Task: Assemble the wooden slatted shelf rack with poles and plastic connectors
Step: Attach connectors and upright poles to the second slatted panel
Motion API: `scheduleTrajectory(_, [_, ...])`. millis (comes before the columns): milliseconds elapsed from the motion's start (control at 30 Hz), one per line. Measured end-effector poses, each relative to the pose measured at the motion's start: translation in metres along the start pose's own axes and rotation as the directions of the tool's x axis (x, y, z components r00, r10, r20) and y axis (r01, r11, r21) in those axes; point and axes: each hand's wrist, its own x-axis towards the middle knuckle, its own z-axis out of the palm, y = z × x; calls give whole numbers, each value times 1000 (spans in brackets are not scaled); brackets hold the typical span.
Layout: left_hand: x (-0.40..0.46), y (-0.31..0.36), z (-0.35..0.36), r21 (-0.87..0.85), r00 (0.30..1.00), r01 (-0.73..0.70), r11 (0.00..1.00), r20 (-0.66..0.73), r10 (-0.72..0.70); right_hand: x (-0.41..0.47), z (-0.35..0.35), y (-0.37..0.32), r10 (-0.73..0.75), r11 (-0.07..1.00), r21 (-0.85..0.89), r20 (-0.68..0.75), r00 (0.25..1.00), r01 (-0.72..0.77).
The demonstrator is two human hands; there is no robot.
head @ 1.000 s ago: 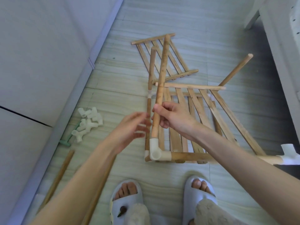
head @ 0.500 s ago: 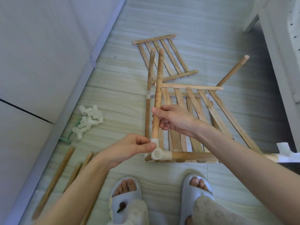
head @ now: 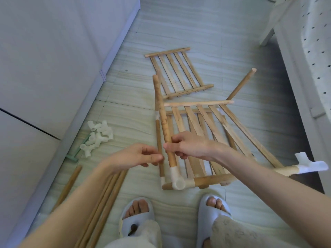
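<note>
My right hand (head: 189, 147) grips a wooden pole (head: 162, 119) whose lower end sits in a white corner connector (head: 177, 181) of the half-built rack. The pole leans away from me. My left hand (head: 136, 156) is just left of it, with thumb and fingertips pinching the thinner side pole (head: 157, 133) of the rack. A slatted shelf (head: 206, 122) lies tilted inside the rack's frame. Another white connector (head: 308, 165) caps the front rail's right end. One more pole (head: 241, 83) sticks up at the far right corner.
A loose slatted panel (head: 179, 72) lies on the floor beyond the rack. A pile of white connectors (head: 97, 136) and a green tool (head: 73, 154) lie at the left near the wall. Several spare poles (head: 107, 194) lie by my left foot. White furniture (head: 304, 68) stands at the right.
My left hand has left the corner connector and moved up to the thin side pole. The pole in my right hand has tipped further away and to the left.
</note>
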Motion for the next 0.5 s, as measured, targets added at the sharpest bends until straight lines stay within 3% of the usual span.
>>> scheduleTrajectory(67, [13, -3, -17, 50, 972, 26, 998, -236, -13, -10, -4, 9, 19, 997, -73, 63, 998, -14])
scheduleTrajectory(133, [33, -4, -34, 27, 852, 43, 999, -524, -22, -23, -18, 18, 51, 985, -169, 91, 995, -35])
scheduleTrajectory(200, [55, 4, -48, 24, 745, 26, 999, -667, -4, -37, -36, 26, 104, 956, -284, 97, 990, -73])
scheduleTrajectory(333, [99, 35, -58, 22, 785, -108, 994, -611, 99, -62, -74, 39, 248, 877, -440, 70, 966, -193])
scheduleTrajectory(500, [132, 62, -41, 71, 859, -254, 965, -442, 259, -87, -108, 55, 328, 853, -399, -90, 940, -336])
